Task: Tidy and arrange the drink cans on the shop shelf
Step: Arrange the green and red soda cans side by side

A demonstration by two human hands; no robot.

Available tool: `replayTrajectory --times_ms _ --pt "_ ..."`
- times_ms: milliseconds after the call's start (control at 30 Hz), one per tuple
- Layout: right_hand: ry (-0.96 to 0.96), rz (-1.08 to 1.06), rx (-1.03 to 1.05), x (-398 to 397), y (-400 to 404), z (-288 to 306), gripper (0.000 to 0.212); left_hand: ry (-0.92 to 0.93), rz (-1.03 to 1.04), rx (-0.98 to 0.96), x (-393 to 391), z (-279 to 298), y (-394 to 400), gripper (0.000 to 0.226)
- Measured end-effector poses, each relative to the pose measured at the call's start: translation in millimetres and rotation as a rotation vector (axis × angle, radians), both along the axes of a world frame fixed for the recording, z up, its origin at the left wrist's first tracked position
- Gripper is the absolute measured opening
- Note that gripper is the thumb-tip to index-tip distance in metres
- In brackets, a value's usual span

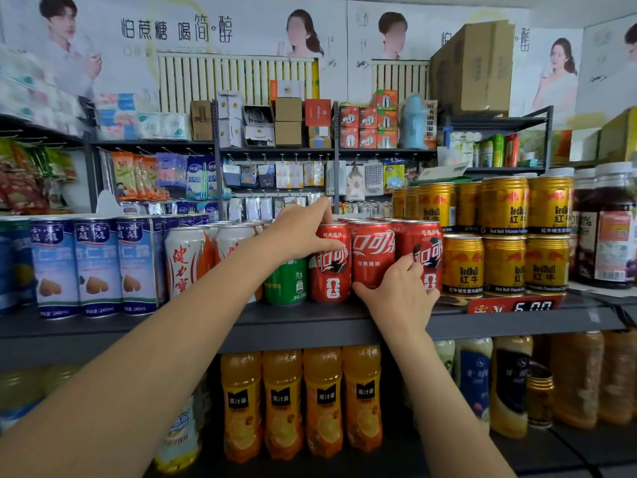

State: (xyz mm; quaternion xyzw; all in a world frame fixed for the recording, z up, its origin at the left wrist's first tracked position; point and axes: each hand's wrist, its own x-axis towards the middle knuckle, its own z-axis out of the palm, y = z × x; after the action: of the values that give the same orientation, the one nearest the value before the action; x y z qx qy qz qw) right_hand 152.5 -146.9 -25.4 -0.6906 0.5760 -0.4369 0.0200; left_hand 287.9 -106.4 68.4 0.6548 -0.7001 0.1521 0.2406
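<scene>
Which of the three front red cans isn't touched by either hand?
The middle red cola can; the left hand grips its left neighbour, the right hand the right one.

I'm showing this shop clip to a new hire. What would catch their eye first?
Two hands meet at the red cola cans mid-shelf: the left hand grips the left one, the right hand the middle one. Gold cans are stacked to the right, orange juice bottles stand below.

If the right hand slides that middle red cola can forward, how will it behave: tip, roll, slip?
The middle red cola can stands upright on the flat shelf, so it will probably slide, not roll. It is tall and narrow, so a high push might tip it. The right hand grips it low, which should steady it. Its glossy wall looks slippery.
</scene>
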Motion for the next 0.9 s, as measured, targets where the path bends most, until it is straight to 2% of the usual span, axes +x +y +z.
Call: replayTrajectory --times_ms 100,233,333,433,533,667,800,900 --pt "-0.034 -0.016 -0.023 -2.6 2.0 -1.0 0.083 -0.007 0.002 -0.013 -1.1 -0.9 0.4 0.045" --pt "-0.169 0.062 -0.041 -17.3 2.8 5.2 0.057 -0.032 0.020 0.019 -1.0 1.5 0.8 0.046" --pt "-0.159 0.100 0.000 -21.1 -1.7 7.4 0.048 -0.108 0.042 -0.037 -12.3 6.6 -3.1 0.048" --pt "-0.134 0.105 0.038 -16.9 -4.3 6.3 0.056 -0.133 0.045 -0.130 -39.6 9.2 -15.5 0.056" --pt "-0.083 0.036 0.015 -13.8 -2.7 5.5 0.068 -0.157 0.101 -0.047 -60.9 6.1 -29.4 0.062" --pt "-0.057 0.088 0.008 -20.8 -2.0 2.7 0.069 -0.137 0.040 -0.047 -60.9 7.4 -36.3 0.042" --pt "-0.101 0.177 0.034 -39.9 -3.8 6.3 0.060 0.076 -0.227 0.211 -40.3 20.9 -27.9 0.018" --pt "-0.082 0.183 0.032 -43.1 -4.4 8.3 0.052 -0.029 -0.251 0.160 -29.2 26.6 -28.6 0.015"
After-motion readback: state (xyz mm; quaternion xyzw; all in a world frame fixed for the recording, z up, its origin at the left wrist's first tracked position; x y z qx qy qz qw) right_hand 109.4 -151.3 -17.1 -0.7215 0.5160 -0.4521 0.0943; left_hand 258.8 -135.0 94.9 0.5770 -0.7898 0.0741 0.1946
